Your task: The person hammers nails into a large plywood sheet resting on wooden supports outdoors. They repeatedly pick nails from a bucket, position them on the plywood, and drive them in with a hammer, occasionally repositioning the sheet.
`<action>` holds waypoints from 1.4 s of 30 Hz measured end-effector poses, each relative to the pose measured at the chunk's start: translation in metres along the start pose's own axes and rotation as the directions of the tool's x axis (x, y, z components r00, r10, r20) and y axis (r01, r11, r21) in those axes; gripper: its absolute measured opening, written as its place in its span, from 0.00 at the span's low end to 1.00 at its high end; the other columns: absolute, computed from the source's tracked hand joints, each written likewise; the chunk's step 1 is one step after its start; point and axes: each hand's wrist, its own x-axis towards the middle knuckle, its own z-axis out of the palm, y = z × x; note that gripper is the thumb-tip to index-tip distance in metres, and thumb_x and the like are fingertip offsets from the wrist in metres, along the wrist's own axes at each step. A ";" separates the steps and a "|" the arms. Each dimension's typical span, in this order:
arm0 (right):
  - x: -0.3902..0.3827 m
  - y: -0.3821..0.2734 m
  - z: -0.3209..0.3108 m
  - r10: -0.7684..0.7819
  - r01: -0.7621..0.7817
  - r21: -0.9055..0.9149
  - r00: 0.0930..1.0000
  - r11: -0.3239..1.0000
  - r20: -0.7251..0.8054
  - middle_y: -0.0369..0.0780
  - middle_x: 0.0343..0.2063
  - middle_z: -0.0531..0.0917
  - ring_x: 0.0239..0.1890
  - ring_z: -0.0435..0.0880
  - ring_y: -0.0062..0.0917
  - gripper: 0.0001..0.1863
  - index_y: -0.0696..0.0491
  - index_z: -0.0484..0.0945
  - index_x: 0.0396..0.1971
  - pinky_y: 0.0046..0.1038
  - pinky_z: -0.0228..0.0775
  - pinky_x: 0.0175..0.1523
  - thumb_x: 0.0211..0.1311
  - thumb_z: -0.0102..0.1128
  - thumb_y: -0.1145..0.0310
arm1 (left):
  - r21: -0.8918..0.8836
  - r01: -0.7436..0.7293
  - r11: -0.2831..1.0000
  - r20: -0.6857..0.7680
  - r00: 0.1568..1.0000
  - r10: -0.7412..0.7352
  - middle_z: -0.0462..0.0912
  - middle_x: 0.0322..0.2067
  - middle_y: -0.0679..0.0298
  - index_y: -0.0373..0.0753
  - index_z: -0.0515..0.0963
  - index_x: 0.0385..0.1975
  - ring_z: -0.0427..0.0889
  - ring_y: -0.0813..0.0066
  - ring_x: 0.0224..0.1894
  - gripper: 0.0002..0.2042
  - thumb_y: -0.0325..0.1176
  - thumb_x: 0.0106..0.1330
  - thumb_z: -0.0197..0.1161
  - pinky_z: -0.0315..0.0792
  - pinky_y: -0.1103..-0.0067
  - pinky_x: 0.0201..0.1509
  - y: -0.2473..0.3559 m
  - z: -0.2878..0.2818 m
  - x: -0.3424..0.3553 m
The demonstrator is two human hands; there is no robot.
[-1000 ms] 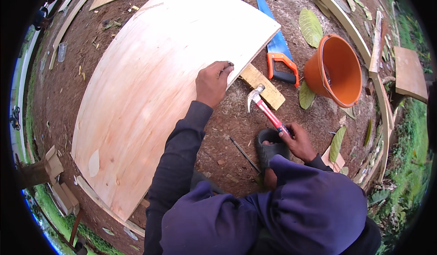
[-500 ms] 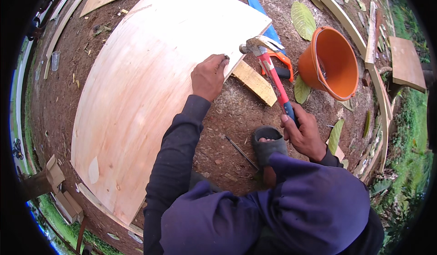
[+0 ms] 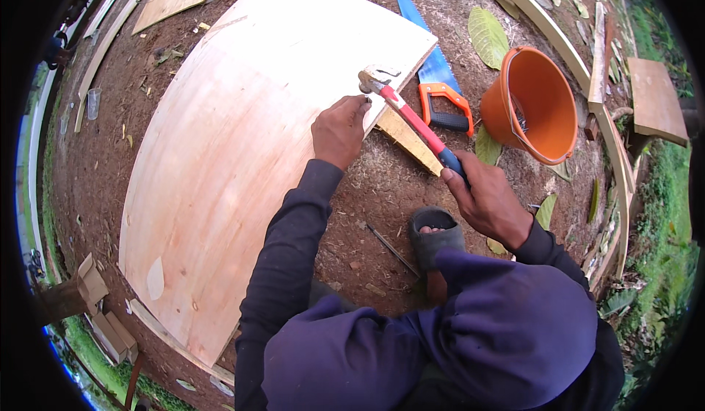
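Note:
My left hand [image 3: 339, 133] pinches a small dark object, too small to name, near the right edge of a large pale plywood sheet [image 3: 220, 154]. My right hand [image 3: 481, 198] grips a claw hammer [image 3: 418, 125] by its red and blue handle, its metal head just above my left fingertips. A short yellowish board [image 3: 407, 139] sticks out from under the sheet. Beside it lie a blue handsaw with an orange and black handle [image 3: 446, 103] and an orange bucket [image 3: 529, 103] with small items inside.
Long timber strips [image 3: 562, 37] border the right side, near a small raised panel [image 3: 657, 99]. Another board [image 3: 172, 0] and a clear plastic cup [image 3: 94, 103] lie on the dirt at upper left. A sandaled foot [image 3: 435, 238] is below my hands, beside a thin rod [image 3: 393, 248].
My right hand has raised the hammer from beside the sheet, and its head has since moved left and down over the sheet's edge, beside my left fingers, which keep their pinch.

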 end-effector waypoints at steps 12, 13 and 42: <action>0.002 -0.003 -0.009 0.023 -0.023 -0.082 1.000 0.996 0.000 0.55 0.32 0.81 0.35 0.82 0.55 0.16 0.60 0.71 0.50 0.50 0.72 0.40 0.77 0.54 0.62 | -0.001 -0.031 1.000 0.001 1.000 0.031 0.88 0.39 0.61 0.41 0.85 0.39 0.87 0.55 0.38 0.06 0.34 0.71 0.63 0.79 0.66 0.41 0.002 0.001 0.000; 0.002 -0.012 -0.011 -0.013 0.010 -0.061 0.998 0.998 -0.054 0.55 0.32 0.81 0.35 0.82 0.55 0.16 0.60 0.71 0.49 0.50 0.72 0.40 0.77 0.54 0.62 | 0.000 -0.046 0.999 -0.011 0.999 0.046 0.88 0.39 0.61 0.41 0.85 0.39 0.87 0.55 0.38 0.06 0.34 0.71 0.63 0.79 0.66 0.41 -0.001 -0.001 -0.001; -0.005 -0.030 -0.018 -0.145 0.126 -0.083 0.947 0.989 -0.287 0.53 0.29 0.80 0.32 0.83 0.53 0.17 0.60 0.72 0.52 0.46 0.74 0.38 0.77 0.53 0.61 | -0.290 0.184 0.939 -0.078 0.974 -0.214 0.89 0.36 0.54 0.31 0.85 0.44 0.88 0.68 0.39 0.10 0.30 0.72 0.63 0.79 0.75 0.44 -0.004 -0.007 -0.002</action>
